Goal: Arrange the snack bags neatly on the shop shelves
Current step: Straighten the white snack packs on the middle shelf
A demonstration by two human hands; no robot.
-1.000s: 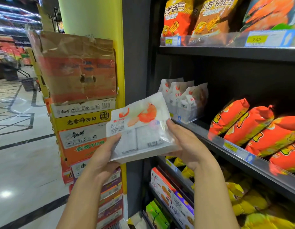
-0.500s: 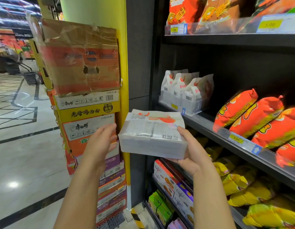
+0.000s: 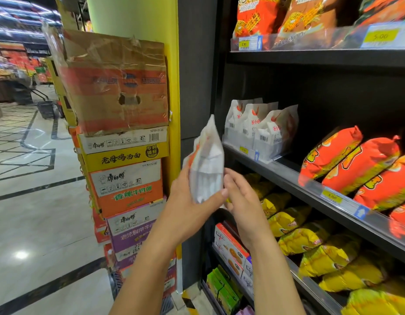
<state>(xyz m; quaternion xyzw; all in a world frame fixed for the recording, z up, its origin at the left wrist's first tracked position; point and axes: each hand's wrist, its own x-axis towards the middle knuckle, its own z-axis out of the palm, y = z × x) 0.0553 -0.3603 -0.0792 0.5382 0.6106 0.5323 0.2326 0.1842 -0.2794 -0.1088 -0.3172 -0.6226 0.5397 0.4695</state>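
I hold a white snack bag (image 3: 207,162) with an orange shrimp print upright and edge-on, in front of the shelf's left end. My left hand (image 3: 185,205) grips its lower part, thumb across the front. My right hand (image 3: 243,201) is just to the right of it, fingers relaxed, with the fingertips at the bag's right edge. Three matching white bags (image 3: 260,128) stand in a row at the left end of the middle shelf (image 3: 288,178), above and to the right of the held bag.
Orange snack bags (image 3: 360,164) lie further right on the middle shelf, with yellow bags (image 3: 310,242) and boxed snacks (image 3: 231,246) below and more bags on the top shelf (image 3: 310,56). A stack of noodle cartons (image 3: 124,142) stands against a yellow pillar at left. Tiled floor opens to the left.
The bag has turned from lying flat to standing upright and edge-on. My left hand has taken hold of its lower part; my right hand has let go and sits beside it.
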